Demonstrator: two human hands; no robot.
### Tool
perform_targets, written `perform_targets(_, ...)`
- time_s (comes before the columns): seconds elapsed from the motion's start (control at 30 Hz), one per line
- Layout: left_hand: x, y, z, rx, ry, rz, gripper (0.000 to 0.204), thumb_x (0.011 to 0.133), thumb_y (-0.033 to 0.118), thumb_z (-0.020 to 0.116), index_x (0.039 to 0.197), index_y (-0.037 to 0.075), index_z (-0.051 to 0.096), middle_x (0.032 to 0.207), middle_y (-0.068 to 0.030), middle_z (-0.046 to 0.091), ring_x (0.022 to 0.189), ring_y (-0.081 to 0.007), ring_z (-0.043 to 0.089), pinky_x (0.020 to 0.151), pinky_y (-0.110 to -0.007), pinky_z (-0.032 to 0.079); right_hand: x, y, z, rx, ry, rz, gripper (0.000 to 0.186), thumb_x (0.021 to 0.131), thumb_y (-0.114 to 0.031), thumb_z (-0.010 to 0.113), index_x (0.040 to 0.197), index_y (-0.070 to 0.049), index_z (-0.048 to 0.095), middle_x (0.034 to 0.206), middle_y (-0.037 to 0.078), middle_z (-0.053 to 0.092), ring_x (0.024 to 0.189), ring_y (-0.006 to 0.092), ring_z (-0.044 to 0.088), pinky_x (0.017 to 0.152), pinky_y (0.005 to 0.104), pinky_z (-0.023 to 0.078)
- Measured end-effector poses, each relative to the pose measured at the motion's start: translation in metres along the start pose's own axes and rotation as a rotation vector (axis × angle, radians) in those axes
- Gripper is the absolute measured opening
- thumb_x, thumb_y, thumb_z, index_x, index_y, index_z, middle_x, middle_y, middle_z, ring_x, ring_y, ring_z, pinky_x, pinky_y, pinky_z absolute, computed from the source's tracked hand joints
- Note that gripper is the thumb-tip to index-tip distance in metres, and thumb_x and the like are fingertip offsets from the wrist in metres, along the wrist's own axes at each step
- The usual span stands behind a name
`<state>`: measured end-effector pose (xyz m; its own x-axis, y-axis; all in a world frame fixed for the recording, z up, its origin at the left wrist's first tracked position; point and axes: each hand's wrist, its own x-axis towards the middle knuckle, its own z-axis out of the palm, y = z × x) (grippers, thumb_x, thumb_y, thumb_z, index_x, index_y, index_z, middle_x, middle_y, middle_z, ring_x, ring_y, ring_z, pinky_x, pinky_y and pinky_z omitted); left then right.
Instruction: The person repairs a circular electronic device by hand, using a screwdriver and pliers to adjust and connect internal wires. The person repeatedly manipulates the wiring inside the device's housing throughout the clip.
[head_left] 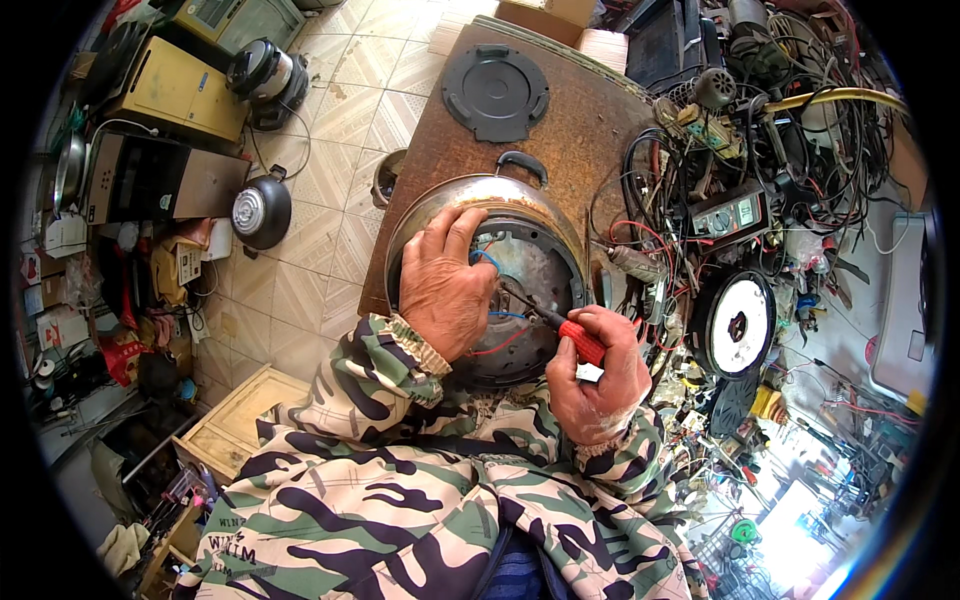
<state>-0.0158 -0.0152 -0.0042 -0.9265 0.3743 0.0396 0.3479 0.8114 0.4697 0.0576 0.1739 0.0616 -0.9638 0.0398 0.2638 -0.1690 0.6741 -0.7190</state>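
Note:
An upturned round electric pot [455, 190] with a rusty metal side and a black handle lies on the wooden table, its underside open. Inside the dark base, blue wires and a red wire [500, 345] show. My left hand [445, 280] is closed over the pot's left part, its fingers bent near the blue wires; its thumb is mostly hidden. In my right hand [605, 375] is a screwdriver with a red handle [583, 343] and a dark shaft. Its tip points into the base, close to my left hand; the exact contact point is too small to make out.
A black round cover [495, 90] lies at the table's far end. To the right are tangled cables, a multimeter [728, 218] and a round part with a white disc [738, 325]. An open wooden drawer [240, 420] is at lower left; a dark pot [262, 210] sits on the tiled floor.

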Motion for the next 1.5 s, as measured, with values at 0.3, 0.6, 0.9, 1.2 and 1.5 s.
perform_targets(0.3,0.0003,0.0009,-0.0012,-0.001,-0.009,-0.006,0.01,0.08,0.019,0.084,0.086,0.011,0.081,0.159,-0.0125,0.053,0.154,-0.0374,0.04,0.118,-0.057,0.037,0.0012,-0.0022,-0.0012,0.0,-0.007,0.021,0.041,0.087,0.005,0.076,0.125,0.0,0.062,0.115,0.024,0.072,0.094,0.0411,0.075,0.08,0.0427,0.063)
perform_targets(0.6,0.0001,0.0005,-0.0009,-0.011,-0.005,-0.006,0.009,0.081,0.019,0.083,0.086,0.012,0.081,0.159,-0.0124,0.053,0.154,-0.0375,0.04,0.119,-0.058,0.037,0.0005,-0.0049,-0.003,-0.025,0.001,0.157,0.036,0.093,0.0,0.075,0.127,-0.001,0.062,0.115,0.02,0.072,0.09,0.0348,0.077,0.078,0.039,0.063)
perform_targets(0.9,0.0001,0.0009,-0.0016,-0.016,0.0,-0.002,0.008,0.082,0.017,0.084,0.086,0.011,0.081,0.159,-0.013,0.053,0.154,-0.0378,0.041,0.119,-0.058,0.037,0.0009,-0.0039,-0.0036,-0.027,0.026,0.149,0.032,0.094,-0.001,0.075,0.125,-0.001,0.063,0.113,0.019,0.073,0.088,0.0291,0.078,0.076,0.0359,0.062)
perform_targets(1.2,0.0003,0.0011,-0.0021,-0.018,-0.004,-0.002,0.008,0.081,0.016,0.084,0.086,0.011,0.081,0.16,-0.0129,0.052,0.154,-0.0379,0.04,0.118,-0.057,0.037,-0.0002,-0.0039,-0.0054,-0.042,0.033,0.21,0.032,0.095,0.0,0.076,0.124,0.0,0.064,0.111,0.017,0.074,0.088,0.0236,0.079,0.077,0.0329,0.062)
perform_targets(1.5,-0.0001,0.0013,-0.0024,-0.007,0.001,-0.002,0.008,0.081,0.017,0.084,0.085,0.011,0.081,0.16,-0.0131,0.052,0.154,-0.038,0.04,0.118,-0.057,0.037,0.0011,-0.0031,-0.0047,-0.02,0.064,0.139,0.032,0.094,0.001,0.076,0.124,0.0,0.064,0.113,0.017,0.074,0.088,0.0245,0.079,0.078,0.0331,0.063)
